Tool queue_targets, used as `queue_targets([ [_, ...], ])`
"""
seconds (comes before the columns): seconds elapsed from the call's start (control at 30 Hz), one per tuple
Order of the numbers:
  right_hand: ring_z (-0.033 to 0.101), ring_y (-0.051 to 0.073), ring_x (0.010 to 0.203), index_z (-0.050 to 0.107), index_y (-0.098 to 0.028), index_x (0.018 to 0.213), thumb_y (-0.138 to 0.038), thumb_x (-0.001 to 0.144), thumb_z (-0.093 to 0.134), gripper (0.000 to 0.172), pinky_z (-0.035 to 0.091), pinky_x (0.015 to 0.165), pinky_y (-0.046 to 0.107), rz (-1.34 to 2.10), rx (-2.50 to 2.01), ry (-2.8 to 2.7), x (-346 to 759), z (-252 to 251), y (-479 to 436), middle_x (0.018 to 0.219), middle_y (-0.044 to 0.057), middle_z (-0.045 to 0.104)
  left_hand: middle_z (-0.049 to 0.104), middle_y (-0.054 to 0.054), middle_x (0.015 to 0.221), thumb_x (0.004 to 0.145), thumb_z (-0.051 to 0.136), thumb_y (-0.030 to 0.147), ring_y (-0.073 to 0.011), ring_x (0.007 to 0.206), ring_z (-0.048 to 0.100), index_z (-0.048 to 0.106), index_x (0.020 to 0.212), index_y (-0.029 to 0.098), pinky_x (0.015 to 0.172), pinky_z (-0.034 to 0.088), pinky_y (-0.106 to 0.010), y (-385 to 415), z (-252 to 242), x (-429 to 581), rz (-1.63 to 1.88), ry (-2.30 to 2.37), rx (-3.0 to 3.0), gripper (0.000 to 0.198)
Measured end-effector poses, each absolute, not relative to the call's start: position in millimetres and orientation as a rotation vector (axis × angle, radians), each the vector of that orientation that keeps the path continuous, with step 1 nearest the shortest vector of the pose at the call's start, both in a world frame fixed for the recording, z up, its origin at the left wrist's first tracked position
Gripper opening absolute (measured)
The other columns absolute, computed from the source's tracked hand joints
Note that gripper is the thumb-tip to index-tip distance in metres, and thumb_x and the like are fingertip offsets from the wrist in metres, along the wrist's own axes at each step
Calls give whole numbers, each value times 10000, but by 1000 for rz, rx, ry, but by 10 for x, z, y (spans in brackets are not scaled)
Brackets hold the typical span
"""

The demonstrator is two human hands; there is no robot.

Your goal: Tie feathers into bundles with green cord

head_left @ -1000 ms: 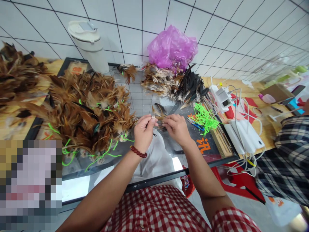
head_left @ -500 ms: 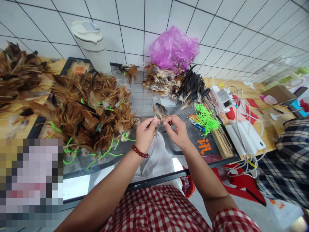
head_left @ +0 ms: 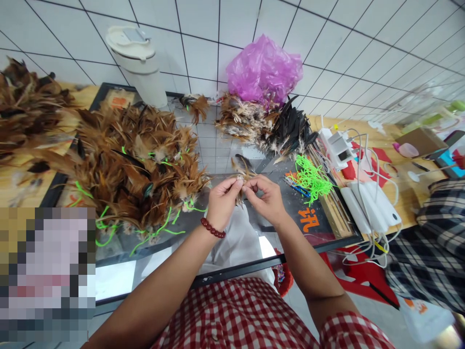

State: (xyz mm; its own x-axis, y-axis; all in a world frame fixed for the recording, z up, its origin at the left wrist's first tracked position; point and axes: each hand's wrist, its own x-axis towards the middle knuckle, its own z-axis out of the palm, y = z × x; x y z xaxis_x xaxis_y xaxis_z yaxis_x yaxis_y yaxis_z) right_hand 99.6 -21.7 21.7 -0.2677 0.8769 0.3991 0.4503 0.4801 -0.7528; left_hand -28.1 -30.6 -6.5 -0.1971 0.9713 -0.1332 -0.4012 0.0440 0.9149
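Right of the fingers [head_left: 262,183], an orange "讯" character [head_left: 308,220] stands on the dark tabletop [head_left: 278,213]; orange lettering [head_left: 119,102] beyond-left is illegible.

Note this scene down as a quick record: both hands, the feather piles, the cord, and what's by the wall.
Left hand: pinching small feathers; red bead bracelet on wrist
Right hand: fingertips close to the left's; contact unclear
Brown feather heap: left of the hands, green ties showing
Black feathers: beyond the right hand
Green cord: tangled, right of the hands
By the wall: lidded cup, purple bag
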Motion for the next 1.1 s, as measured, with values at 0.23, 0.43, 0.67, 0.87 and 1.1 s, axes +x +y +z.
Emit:
queue_targets([
  [0.23,549,121,660,703,-220,913,-360,851,618,175,463,643,283,873,-1132,-1674,1060,227,-185,770,14,618,684,-36,719,751,674,407,-143,703,589,705,691,178,717,475,-266,-331,13,-305,1329,1033,875,238],
  [0.43,602,136,769,726,-237,853,-394,835,638,181,500,715,296,1112,-1029,-1621,1121,202,-143,830,23,615,593,-19,592,799,611,397,-104,534,459,627,587,170,544,371,-236,-372,70,-314,1120,976,1040,311],
  [0.67,591,152,779,681,-211,736,-380,828,649,195,496,769,321,1001,-1065,-1609,1115,147,-119,773,23,616,540,8,548,809,599,385,-102,518,424,628,591,176,540,344,-236,-372,78,-332,1106,1062,1173,303],
  [0.87,575,152,814,674,-213,1001,-398,762,720,306,479,754,303,884,-1090,-1916,1214,202,-99,930,42,623,587,2,587,779,640,370,-123,602,523,695,699,178,653,428,-255,-301,-17,-353,1374,1151,921,215],
  [1.1,599,171,827,706,-192,794,-242,781,690,54,445,786,321,793,-1194,-2347,1344,177,-61,827,37,666,583,13,581,764,663,386,-116,613,546,707,752,172,702,458,-262,-259,-45,-378,1516,1181,780,219],
])
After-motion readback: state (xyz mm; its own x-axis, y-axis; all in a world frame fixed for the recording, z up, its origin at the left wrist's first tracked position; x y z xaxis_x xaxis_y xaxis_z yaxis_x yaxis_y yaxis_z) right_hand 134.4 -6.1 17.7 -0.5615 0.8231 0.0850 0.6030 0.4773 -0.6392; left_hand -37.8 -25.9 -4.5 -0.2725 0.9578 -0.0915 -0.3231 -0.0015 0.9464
